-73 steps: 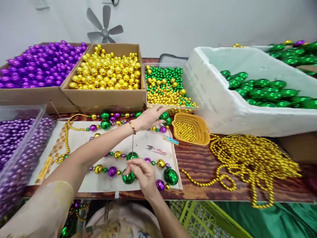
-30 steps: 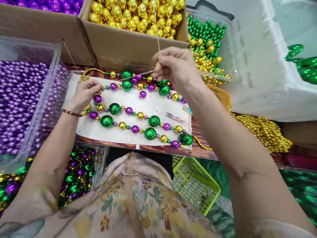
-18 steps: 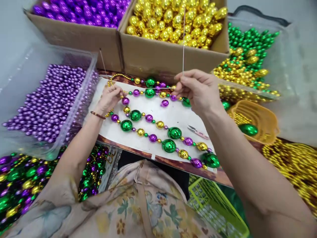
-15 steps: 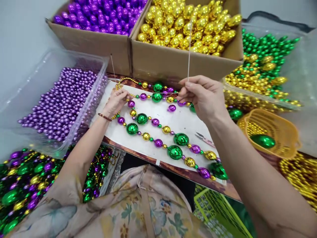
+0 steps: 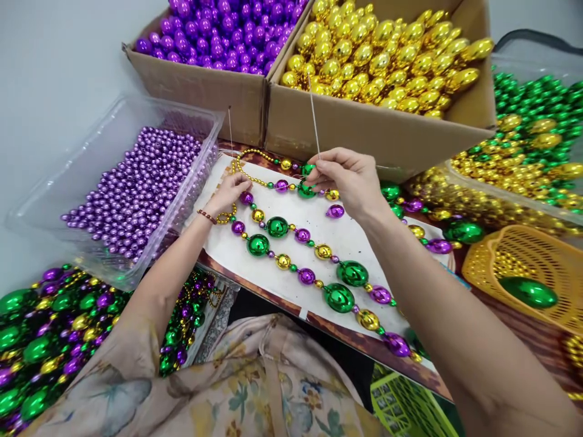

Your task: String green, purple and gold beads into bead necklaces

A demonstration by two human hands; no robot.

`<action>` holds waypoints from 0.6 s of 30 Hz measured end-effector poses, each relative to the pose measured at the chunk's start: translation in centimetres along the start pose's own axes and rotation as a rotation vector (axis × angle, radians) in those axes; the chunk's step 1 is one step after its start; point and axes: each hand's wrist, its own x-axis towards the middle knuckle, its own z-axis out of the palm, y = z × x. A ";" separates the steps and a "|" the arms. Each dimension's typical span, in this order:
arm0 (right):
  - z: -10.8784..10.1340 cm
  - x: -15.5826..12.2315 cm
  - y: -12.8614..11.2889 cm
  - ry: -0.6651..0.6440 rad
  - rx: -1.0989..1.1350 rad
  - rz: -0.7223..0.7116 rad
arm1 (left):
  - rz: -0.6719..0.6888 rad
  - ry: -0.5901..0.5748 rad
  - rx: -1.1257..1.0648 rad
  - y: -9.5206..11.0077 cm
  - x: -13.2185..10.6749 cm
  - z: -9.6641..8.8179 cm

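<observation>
At the upper left of the white work sheet [image 5: 291, 282], my left hand [image 5: 231, 191] is closed in a pinch on a thin cord at the end of a bead strand. Farther right, the thumb and fingertips of my right hand [image 5: 344, 182] are pressed together on the white cord [image 5: 315, 124], whose thin, straight length stands up above them. A fine line of the cord runs between both hands. Strung beads in green, gold and purple [image 5: 339, 297] cross the sheet below. One loose purple bead [image 5: 334, 211] lies just under my right hand.
Cardboard boxes of purple beads [image 5: 218, 36] and gold beads [image 5: 382, 54] stand behind. A clear bin [image 5: 113, 255] of small purple beads is left. An orange basket [image 5: 483, 261] sits right, and a green crate [image 5: 396, 400] below the table. Finished-looking strands [image 5: 40, 346] heap at lower left.
The view has shifted, so most things appear farther right. My right hand has come closer to my left, and the cord between them hangs less taut. The upright cord now leans left.
</observation>
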 end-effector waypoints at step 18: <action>0.8 -0.6 3.6 -0.026 -0.024 0.140 | 0.164 -0.231 0.702 -0.4 -2.1 -1.3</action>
